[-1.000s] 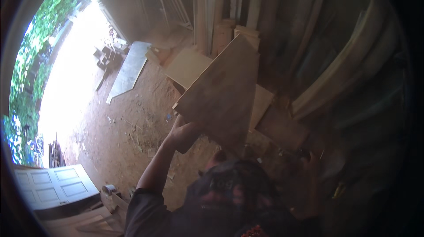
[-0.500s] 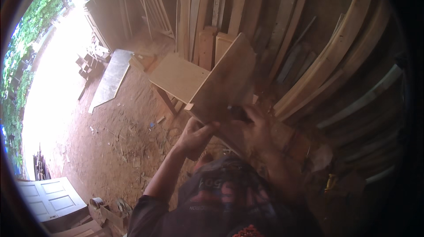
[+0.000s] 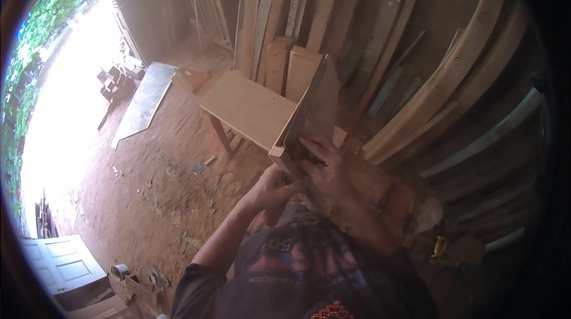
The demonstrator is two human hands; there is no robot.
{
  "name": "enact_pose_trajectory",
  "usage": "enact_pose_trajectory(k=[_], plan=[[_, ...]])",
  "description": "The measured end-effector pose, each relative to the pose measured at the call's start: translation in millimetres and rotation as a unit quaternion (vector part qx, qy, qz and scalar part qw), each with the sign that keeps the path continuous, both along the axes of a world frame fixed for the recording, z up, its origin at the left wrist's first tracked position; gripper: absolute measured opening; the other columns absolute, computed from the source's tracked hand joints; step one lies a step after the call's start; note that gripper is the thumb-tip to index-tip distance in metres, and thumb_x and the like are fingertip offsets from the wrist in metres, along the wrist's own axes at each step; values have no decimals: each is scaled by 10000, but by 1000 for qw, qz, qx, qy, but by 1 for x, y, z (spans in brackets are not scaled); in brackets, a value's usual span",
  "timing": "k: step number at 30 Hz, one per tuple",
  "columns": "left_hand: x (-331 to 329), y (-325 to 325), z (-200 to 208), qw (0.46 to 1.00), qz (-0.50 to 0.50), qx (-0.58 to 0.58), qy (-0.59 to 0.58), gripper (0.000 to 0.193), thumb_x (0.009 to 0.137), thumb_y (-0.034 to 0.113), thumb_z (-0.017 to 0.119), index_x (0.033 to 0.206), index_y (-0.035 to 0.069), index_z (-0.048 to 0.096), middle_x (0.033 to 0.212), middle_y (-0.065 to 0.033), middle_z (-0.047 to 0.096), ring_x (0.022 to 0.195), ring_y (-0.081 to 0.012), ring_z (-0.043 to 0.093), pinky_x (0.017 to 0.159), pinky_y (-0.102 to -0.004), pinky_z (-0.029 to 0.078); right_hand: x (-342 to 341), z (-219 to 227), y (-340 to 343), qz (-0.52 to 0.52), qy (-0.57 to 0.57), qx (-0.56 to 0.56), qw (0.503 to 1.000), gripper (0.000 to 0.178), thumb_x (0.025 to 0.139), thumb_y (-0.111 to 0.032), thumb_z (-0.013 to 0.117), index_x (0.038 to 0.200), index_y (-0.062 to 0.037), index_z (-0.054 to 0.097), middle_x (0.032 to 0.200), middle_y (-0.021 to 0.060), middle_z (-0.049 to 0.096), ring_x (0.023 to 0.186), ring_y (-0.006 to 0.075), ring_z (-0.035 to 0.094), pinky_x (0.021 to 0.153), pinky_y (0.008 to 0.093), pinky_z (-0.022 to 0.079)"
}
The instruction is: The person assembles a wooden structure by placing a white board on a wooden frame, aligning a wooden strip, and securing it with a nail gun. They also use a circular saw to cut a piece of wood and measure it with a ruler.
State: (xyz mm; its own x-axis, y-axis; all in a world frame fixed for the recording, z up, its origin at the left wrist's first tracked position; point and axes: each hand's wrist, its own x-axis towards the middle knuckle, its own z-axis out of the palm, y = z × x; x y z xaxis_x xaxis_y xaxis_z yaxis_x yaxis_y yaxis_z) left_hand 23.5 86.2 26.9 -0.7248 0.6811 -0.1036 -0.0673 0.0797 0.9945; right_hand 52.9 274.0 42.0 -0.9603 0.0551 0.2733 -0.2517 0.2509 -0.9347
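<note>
A flat wooden panel (image 3: 321,96) stands tilted on edge in front of my body, its broad face turned to the right. My left hand (image 3: 273,189) is closed round the panel's near lower edge, just below a pale wooden corner (image 3: 276,151). Against the panel's right face lies my right hand (image 3: 327,170), with its fingers apart and the forefinger stretched out; nothing can be made out in it. Beyond the panel, and partly hidden by it, is a plain wooden board (image 3: 250,105) lying flat like a tabletop on a brown wooden leg (image 3: 220,134).
Long planks (image 3: 440,75) lean along the wall ahead and to the right. A pale sheet (image 3: 146,105) lies on the dirt floor (image 3: 160,182) at the left. A white panelled door (image 3: 65,264) is at the lower left, and a yellow tool (image 3: 439,247) at the lower right.
The panel has turned, so its face now shows narrower and more edge-on. Its near corner has shifted right, with my left hand along. My right fingers have spread across its face.
</note>
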Motion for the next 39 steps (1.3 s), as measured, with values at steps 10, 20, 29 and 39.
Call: enact_pose_trajectory(k=[10, 20, 29, 39], plan=[[-23, 9, 5, 1000, -18, -10, 22, 341, 879, 152, 710, 1156, -42, 669, 987, -128, 733, 926, -177, 705, 781, -348, 568, -9, 5, 0, -37, 24, -22, 999, 436, 903, 35, 710, 1335, 42, 650, 1248, 111, 652, 1129, 190, 669, 906, 289, 559], [-54, 23, 74, 996, -22, -76, 49, 278, 879, 177, 743, 1065, -28, 709, 915, -57, 723, 861, -128, 686, 725, -302, 552, -34, 41, 8, -100, 101, 38, 989, 382, 947, -50, 700, 1318, 36, 665, 1233, 123, 679, 1160, 225, 651, 999, 334, 502], [-66, 23, 89, 996, -51, -56, 54, 323, 867, 199, 736, 1100, -18, 683, 934, -62, 710, 896, -140, 684, 761, -310, 551, -39, 50, 5, -147, 155, 27, 977, 317, 919, -10, 738, 1228, 48, 704, 1089, 152, 703, 1016, 235, 700, 882, 323, 546], [-96, 47, 116, 987, -129, -51, 79, 363, 884, 185, 730, 1168, -31, 664, 982, -79, 715, 933, -154, 688, 802, -312, 552, -47, 63, 18, -222, 181, -3, 958, 303, 912, 0, 748, 1207, 59, 716, 1134, 147, 703, 1039, 222, 696, 902, 305, 540]])
